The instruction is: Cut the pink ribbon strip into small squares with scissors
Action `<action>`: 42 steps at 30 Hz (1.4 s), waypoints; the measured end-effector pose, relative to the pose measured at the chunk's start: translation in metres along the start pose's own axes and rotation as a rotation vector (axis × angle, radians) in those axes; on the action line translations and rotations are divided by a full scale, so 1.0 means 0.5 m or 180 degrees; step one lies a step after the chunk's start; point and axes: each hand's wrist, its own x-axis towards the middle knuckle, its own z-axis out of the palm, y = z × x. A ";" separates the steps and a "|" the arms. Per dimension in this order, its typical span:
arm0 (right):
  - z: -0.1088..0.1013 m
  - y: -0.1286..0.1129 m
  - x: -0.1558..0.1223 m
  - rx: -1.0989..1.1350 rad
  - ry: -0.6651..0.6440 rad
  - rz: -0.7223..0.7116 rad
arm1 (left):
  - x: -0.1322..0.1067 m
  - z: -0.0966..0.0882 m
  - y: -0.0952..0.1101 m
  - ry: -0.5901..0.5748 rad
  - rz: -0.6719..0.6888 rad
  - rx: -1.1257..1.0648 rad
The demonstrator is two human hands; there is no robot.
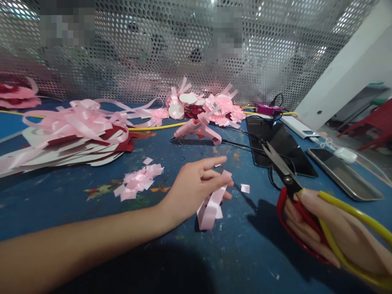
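My left hand (196, 183) pinches a folded loop of pale pink ribbon (211, 206) just above the blue tabletop (92, 212); the index finger points out to the right. My right hand (333, 237) grips scissors (284, 175) with red and yellow handles, blades nearly closed and pointing up-left, a short way right of the ribbon. A small cut scrap of ribbon (245, 188) lies between the two hands. A heap of short pink ribbon pieces (137, 181) sits to the left of my left hand.
A pink glue gun (197, 128) lies behind the hands, its black cord running right. Long pink ribbon (76, 120) lies over stacked card cutouts at left. Finished pink decorations (205, 106) sit by the perforated metal screen. Two phones (281, 143) (343, 173) lie at right.
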 end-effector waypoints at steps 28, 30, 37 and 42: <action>-0.056 0.060 -0.036 -0.1443 0.0163 -0.0474 | -0.007 0.003 0.001 0.0028 0.0916 -0.0050; -0.058 0.061 -0.038 -0.1408 0.0104 -0.0472 | -0.008 0.004 0.001 0.0003 0.0952 -0.0053; -0.050 0.060 -0.044 -0.1425 -0.0195 -0.0310 | -0.018 0.013 0.001 -0.0285 0.0921 0.0161; -0.039 0.059 -0.048 -0.1415 -0.0156 -0.0472 | -0.026 0.021 -0.001 -0.0680 0.0612 0.0118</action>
